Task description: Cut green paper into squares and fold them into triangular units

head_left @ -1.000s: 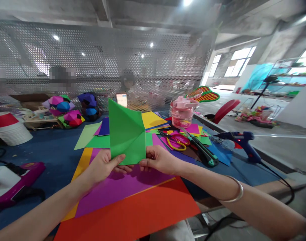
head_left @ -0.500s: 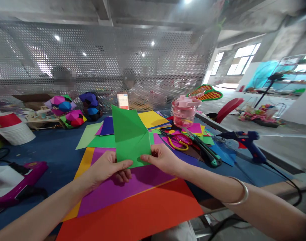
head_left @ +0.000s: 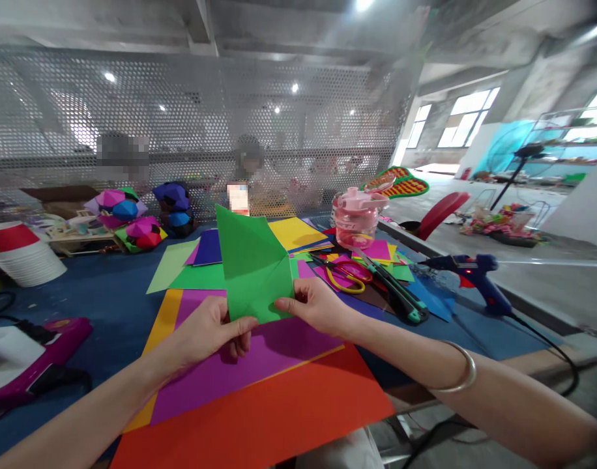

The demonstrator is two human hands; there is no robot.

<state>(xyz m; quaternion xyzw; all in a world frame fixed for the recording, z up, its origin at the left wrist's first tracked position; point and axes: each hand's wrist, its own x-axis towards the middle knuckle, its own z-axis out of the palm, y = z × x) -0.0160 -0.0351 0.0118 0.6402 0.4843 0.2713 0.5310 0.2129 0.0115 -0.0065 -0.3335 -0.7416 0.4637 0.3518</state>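
A folded sheet of green paper (head_left: 253, 267) stands tilted up between my hands, creased toward its right corner. My left hand (head_left: 223, 326) pinches its lower left edge, thumb in front and fingers behind. At the lower right edge my right hand (head_left: 315, 306) grips it the same way; a silver bangle circles that wrist. Beneath the hands lies a purple sheet (head_left: 195, 391) over a yellow one (head_left: 169, 319), with a large red-orange sheet (head_left: 259, 426) nearest me.
Right of the hands lie scissors (head_left: 350, 277), a green-black utility knife (head_left: 399, 290) and a blue glue gun (head_left: 474, 270) with a cord. A pink bottle (head_left: 356, 218) stands behind them. Paper cups (head_left: 27, 254), folded paper balls (head_left: 117, 205) and a magenta power strip (head_left: 58, 355) are left.
The green paper stays in both hands with almost the same pose. The whole view has shifted very slightly.
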